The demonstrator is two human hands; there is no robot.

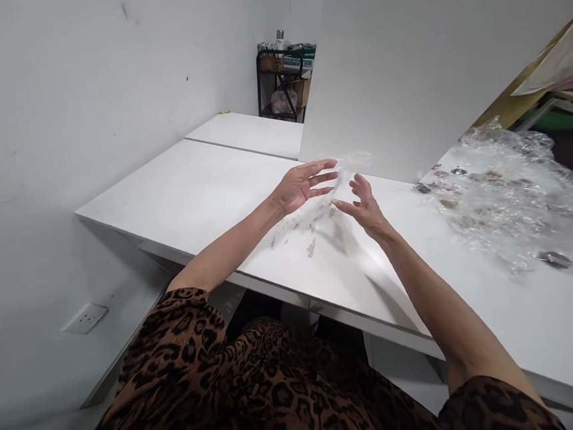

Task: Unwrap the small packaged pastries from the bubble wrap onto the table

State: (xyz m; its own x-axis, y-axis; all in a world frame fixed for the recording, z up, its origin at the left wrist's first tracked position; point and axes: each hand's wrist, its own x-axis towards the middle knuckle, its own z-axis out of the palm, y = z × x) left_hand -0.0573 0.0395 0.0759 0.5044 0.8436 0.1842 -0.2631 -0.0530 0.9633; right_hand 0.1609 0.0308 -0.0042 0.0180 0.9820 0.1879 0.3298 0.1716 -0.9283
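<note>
A thin piece of clear plastic film (355,161), perhaps a bag, shows faintly between and beyond my hands, above the white table (243,178). My left hand (304,185) has its fingers stretched out and apart, the tips at the near edge of the film. Opposite it, my right hand (366,209) is curved, with its thumb pointing left and held away from the fingers. Its fingertips are near the film, but I cannot tell whether they touch it. Small grey marks lie on the tabletop below the hands.
A heap of crinkled clear plastic packets (505,196) with small dark and brown items covers the table's right side. A tall white panel (388,65) stands behind the table. A black shelf rack (279,75) with boxes stands at the back. A wall socket (85,318) is at left.
</note>
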